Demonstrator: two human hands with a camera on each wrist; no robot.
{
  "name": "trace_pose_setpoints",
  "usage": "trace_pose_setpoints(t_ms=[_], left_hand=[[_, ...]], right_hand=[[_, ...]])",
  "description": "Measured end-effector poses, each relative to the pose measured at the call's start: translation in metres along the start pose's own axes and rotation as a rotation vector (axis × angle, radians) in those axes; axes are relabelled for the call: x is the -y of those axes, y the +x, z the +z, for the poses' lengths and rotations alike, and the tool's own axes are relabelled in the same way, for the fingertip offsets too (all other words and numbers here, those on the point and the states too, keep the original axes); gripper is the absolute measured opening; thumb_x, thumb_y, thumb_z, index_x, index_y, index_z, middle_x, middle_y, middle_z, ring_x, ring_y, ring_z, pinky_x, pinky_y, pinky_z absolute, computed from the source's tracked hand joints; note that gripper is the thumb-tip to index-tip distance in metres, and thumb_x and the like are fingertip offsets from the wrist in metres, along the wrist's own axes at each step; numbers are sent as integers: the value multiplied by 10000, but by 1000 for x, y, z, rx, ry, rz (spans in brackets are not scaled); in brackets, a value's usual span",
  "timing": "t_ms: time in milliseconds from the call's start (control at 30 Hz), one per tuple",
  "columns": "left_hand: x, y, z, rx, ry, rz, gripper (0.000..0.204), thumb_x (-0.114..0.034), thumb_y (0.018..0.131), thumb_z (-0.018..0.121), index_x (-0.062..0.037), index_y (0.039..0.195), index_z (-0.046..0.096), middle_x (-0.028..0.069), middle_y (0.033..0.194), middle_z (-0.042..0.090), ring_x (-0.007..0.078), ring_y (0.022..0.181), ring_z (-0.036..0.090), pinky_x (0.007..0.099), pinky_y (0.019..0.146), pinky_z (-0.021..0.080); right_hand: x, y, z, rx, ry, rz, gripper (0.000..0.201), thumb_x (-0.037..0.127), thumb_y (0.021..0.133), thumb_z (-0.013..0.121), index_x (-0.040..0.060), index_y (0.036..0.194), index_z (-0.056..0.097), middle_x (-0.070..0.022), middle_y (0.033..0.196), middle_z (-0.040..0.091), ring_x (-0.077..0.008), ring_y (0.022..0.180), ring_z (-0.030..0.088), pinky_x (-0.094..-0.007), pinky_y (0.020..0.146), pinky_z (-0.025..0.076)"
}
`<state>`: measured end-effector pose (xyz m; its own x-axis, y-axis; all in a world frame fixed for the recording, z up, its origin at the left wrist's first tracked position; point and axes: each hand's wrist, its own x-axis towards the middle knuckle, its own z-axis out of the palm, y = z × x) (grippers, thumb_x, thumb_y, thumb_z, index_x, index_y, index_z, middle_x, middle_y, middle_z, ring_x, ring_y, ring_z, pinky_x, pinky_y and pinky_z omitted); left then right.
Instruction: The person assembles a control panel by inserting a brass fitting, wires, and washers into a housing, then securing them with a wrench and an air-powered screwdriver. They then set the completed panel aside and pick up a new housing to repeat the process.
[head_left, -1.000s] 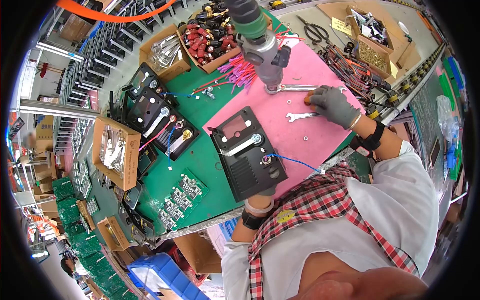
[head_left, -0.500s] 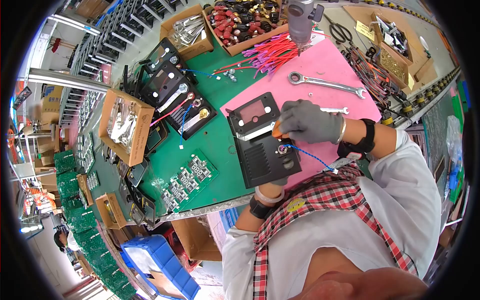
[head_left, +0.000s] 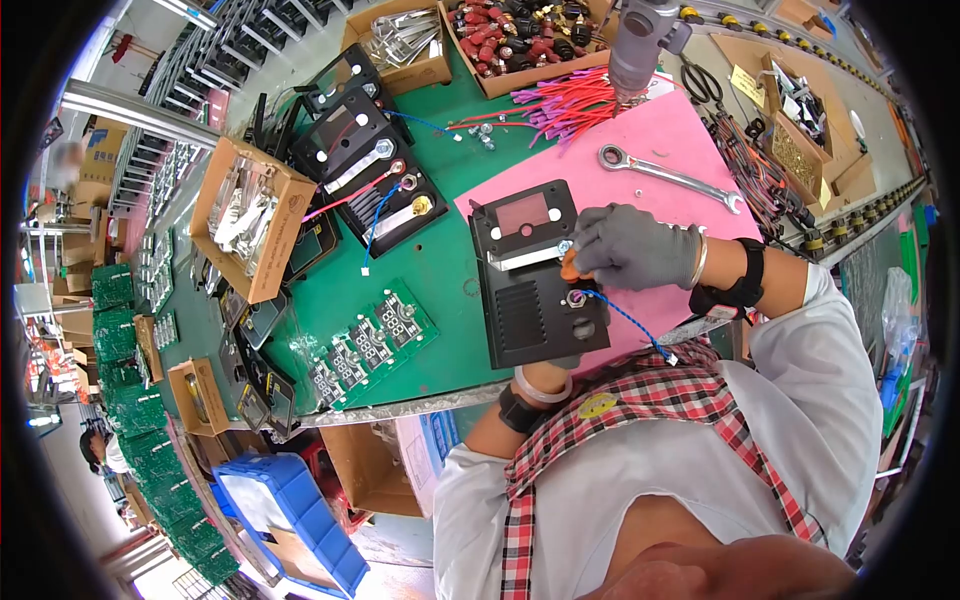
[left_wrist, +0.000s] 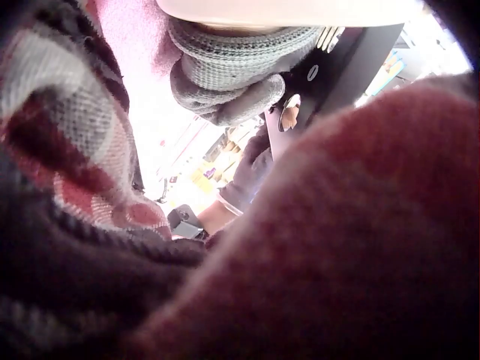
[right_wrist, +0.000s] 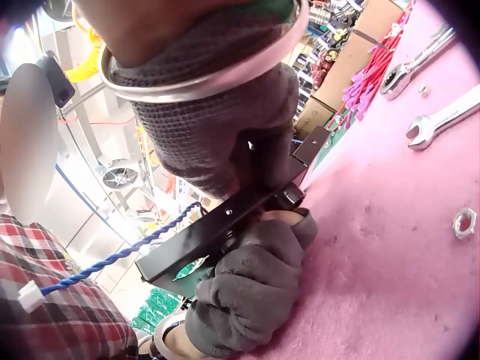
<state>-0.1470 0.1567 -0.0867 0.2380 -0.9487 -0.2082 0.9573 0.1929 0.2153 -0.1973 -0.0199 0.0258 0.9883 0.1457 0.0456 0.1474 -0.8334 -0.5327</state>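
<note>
The gloved left hand (left_wrist: pixel 225 82) holds a black metal panel (head_left: pixel 520 315) from beneath; the panel hides most of it in the head view. Its fingers (right_wrist: pixel 255 281) curl around the underside in the right wrist view. Over the panel's right side, the gloved right hand (head_left: pixel 635 247) has its orange-tipped fingers bent and pinched at a bolt (head_left: pixel 565 247) beside the silver strip. A blue twisted wire (head_left: pixel 632 322) trails from a nearby nut (head_left: pixel 577 299). On the pink mat (head_left: pixel 620 130) lie a ratchet wrench (head_left: pixel 670 178) and an open-end wrench (right_wrist: pixel 446 120).
A power tool (head_left: pixel 640 50) hangs above the mat's far edge, by red wires (head_left: pixel 570 105). Further left are assembled black panels (head_left: pixel 375 190), a box of metal strips (head_left: pixel 250 215) and circuit boards (head_left: pixel 370 345). Scissors (head_left: pixel 700 82) lie at the back right.
The right hand has left the ratchet wrench and come to the panel's bolt. That wrench now lies away from the hanging tool. The left hand still holds the panel; the head view has shifted.
</note>
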Motion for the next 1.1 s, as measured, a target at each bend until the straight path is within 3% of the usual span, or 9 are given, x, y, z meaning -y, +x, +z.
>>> trace_pose_setpoints(t_ms=[200,367,467,633,733,900,967,1033,1100], left_hand=[[1,1,-1,-84,-88,-54,245,-286,887,457,-92,1035,483,27,803,533,134,607,516,270,480,445],[9,4,-34,279,171,109,383,-261,907,472,-37,1211,412,89,1073,527,186,911,557,328,761,508],[8,4,-38,292,154,79,393,-273,902,481,-35,1208,415,90,1064,535,191,902,563,325,753,509],[1,1,10,-169,70,-40,267,-277,861,511,-71,1030,487,50,825,536,153,621,530,275,496,464],[1,1,14,-206,133,-36,242,-280,866,498,-77,997,489,42,809,525,142,608,510,269,483,442],[6,7,-30,245,93,25,322,-293,876,504,-56,1091,473,76,967,540,186,786,552,313,656,479],[2,9,-14,235,64,39,328,-298,883,489,-59,1107,476,79,970,551,196,809,565,317,676,489],[0,5,21,-79,57,8,253,-317,895,434,-98,1005,496,43,819,550,164,692,539,291,546,459],[-7,-7,49,-9,113,96,361,-352,882,465,-91,1132,467,88,968,561,231,843,562,358,670,489]], right_hand=[[10,7,-2,21,-102,93,138,139,647,632,128,782,657,-16,864,624,-222,879,568,-357,656,496],[14,13,-2,108,-143,64,110,140,703,610,113,794,666,-54,823,605,-232,849,573,-362,697,487],[13,12,-8,114,-81,9,107,136,715,610,96,798,663,-58,842,614,-243,856,574,-360,723,479],[7,12,-8,102,95,72,108,125,719,609,78,803,659,-82,872,624,-270,836,584,-367,740,468],[5,15,-6,131,98,83,112,130,719,610,76,806,656,-100,863,619,-276,814,591,-381,724,468],[10,21,-4,185,-82,64,104,147,730,592,61,780,624,-115,796,596,-283,776,598,-400,663,478],[13,22,-6,171,-135,57,97,148,735,579,60,767,602,-121,780,586,-290,752,601,-407,624,482],[11,21,-3,157,-145,96,93,148,738,569,57,757,584,-124,784,587,-298,736,604,-406,587,482],[10,21,-3,162,-180,140,92,154,746,567,65,773,570,-114,804,586,-295,731,604,-401,551,485]])
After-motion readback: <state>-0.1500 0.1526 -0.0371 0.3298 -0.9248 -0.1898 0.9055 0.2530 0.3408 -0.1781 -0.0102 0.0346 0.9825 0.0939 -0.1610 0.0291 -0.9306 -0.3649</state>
